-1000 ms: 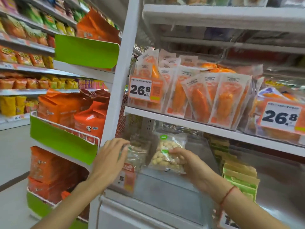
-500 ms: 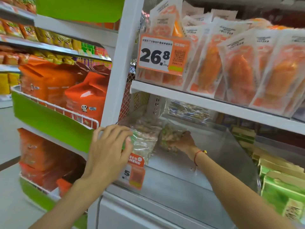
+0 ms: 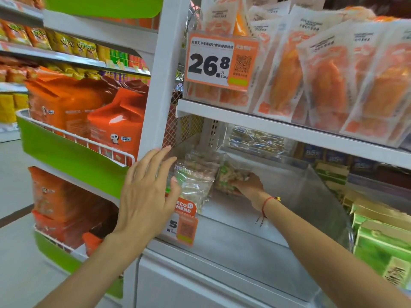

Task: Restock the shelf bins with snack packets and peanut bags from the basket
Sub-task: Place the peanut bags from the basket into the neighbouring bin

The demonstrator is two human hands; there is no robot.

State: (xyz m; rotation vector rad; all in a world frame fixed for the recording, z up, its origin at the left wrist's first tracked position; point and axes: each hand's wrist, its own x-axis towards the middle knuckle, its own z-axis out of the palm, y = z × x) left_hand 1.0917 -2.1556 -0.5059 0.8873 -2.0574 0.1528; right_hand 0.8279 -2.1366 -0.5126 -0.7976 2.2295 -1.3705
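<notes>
Peanut bag (image 3: 231,174) upright — right hand (image 3: 250,185) gripping

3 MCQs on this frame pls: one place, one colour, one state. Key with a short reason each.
1. Where is the right hand?
A. On the top shelf
B. Inside the clear bin, under the 26.8 tag
C. In the wire rack at left

2. What colour is the cord on the right wrist?
A. Red
B. Blue
C. White

3. What is the left hand doing?
A. Gripping an orange bag
B. Hanging at the person's side
C. Fingers spread, at the bin's front by a peanut bag

Key:
1 B: the arm reaches over the bin's front wall and the hand grips a peanut bag there.
2 A: a red string circles the wrist.
3 C: the fingers are straight and splayed; contact with the bag cannot be told.
</notes>
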